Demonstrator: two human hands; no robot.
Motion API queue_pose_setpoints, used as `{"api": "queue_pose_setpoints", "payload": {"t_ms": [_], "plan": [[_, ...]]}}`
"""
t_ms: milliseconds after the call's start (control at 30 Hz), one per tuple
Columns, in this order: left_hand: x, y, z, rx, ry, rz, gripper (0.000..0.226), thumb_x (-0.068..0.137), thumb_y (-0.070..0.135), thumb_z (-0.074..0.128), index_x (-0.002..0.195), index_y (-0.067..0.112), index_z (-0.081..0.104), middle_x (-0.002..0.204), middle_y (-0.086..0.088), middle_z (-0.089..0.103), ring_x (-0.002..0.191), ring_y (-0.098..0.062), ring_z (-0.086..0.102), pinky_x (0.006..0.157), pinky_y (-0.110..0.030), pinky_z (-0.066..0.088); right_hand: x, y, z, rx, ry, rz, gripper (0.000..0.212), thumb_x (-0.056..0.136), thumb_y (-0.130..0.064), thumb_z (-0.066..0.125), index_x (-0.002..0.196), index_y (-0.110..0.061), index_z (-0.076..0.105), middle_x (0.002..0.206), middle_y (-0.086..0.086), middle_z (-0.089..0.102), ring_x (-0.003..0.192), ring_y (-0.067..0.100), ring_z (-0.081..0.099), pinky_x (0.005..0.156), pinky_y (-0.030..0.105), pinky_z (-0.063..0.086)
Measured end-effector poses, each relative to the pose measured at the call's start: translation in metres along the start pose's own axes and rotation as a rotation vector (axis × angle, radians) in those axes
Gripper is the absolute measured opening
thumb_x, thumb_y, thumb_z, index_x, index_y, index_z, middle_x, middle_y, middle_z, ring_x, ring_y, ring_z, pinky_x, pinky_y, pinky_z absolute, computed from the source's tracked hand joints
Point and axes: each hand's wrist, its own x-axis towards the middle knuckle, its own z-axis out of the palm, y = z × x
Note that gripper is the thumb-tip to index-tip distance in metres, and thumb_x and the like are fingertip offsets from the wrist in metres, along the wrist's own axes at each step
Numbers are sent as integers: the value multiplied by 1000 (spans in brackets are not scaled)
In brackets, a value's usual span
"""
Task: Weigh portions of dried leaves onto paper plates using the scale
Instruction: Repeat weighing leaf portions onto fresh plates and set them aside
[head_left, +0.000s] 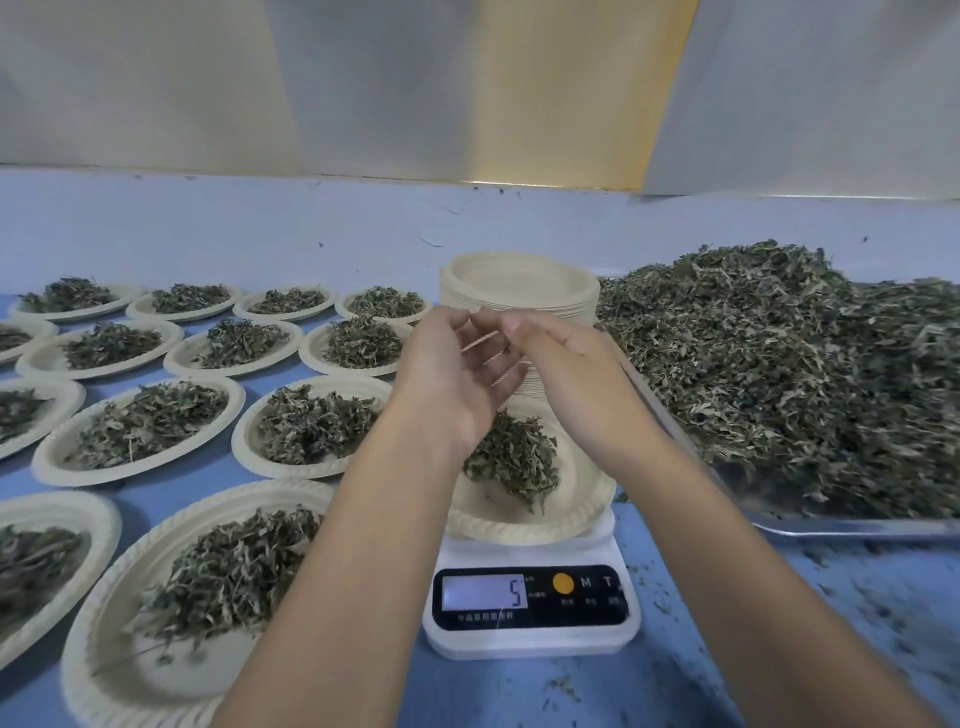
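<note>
Plate (519, 526) of leaves (511, 457) sits on the scale (530, 642), right by the tray (831, 527) for quick top-ups. My right hand (571, 379) pinches a stalk (483, 343) above it, probably a reject. Left hand (447, 379) fingers curl alongside, can't tell if gripping.

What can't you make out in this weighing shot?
Head view:
- White digital scale: button labels too small.
- Beige paper plate on it: left part behind forearm.
- Thin pale stem between left hand and right hand: grip unclear.
- Steel tray of leaves: cut by right edge.

Plates (524, 525) matt embossed paper; scale (530, 636) glossy white plastic; tray (852, 527) shiny metal; table (519, 691) smooth matt blue.
</note>
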Motion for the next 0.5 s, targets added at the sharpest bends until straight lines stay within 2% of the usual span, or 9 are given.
{"api": "queue_pose_setpoints", "payload": {"t_ms": [33,100,167,200,300,367,433,500], "plan": [[-2,0,2,-40,-28,-33,25,99,21,33,97,7,53,93,-12,60,80,-22,60,73,-32,51,1,2,2,11,1,1,28,96,-17,50,89,-35,70,97,-15,72,105,1,60,95,20,44],[-4,0,4,-126,-50,-69,29,100,21,32,113,4,51,94,-15,62,82,-24,63,69,-32,50,2,4,4,-6,-3,5,30,95,-15,53,90,-40,68,110,-12,67,128,8,47,112,34,32],[-5,1,4,-201,-61,-87,38,101,21,31,128,-2,47,102,-17,62,102,-27,64,72,-32,51,2,3,5,-20,-14,1,32,94,-15,55,89,-44,67,124,-11,61,137,2,33,118,32,21],[-5,2,3,-229,-65,-91,41,101,21,30,131,-4,44,107,-18,62,110,-28,61,74,-33,51,1,3,4,-18,-27,-12,34,93,-14,56,88,-45,67,124,-12,60,136,-1,32,118,28,19],[-5,3,1,-283,-61,-99,42,102,20,28,131,-5,46,113,-22,61,115,-30,58,78,-37,51,2,4,4,4,-48,-21,35,92,-13,56,86,-45,69,126,-10,60,133,-4,36,113,21,22],[-5,3,0,-274,-49,-99,36,102,19,29,118,-3,52,109,-20,62,113,-29,59,78,-36,51,2,5,2,41,-50,-4,30,92,-14,56,91,-41,70,123,-12,63,123,-8,46,102,11,32],[-3,2,-1,-205,-30,-95,33,102,20,30,98,-1,55,96,-15,61,98,-27,61,73,-34,51,2,6,1,43,-46,2,25,94,-15,54,99,-35,70,113,-16,66,110,-10,55,88,3,38],[-2,2,-3,-96,-12,-71,36,102,22,30,92,0,57,93,-13,61,88,-24,59,82,-33,50,3,6,-1,23,1,7,24,95,-16,52,103,-32,68,110,-14,68,105,-7,58,84,2,39]]}}
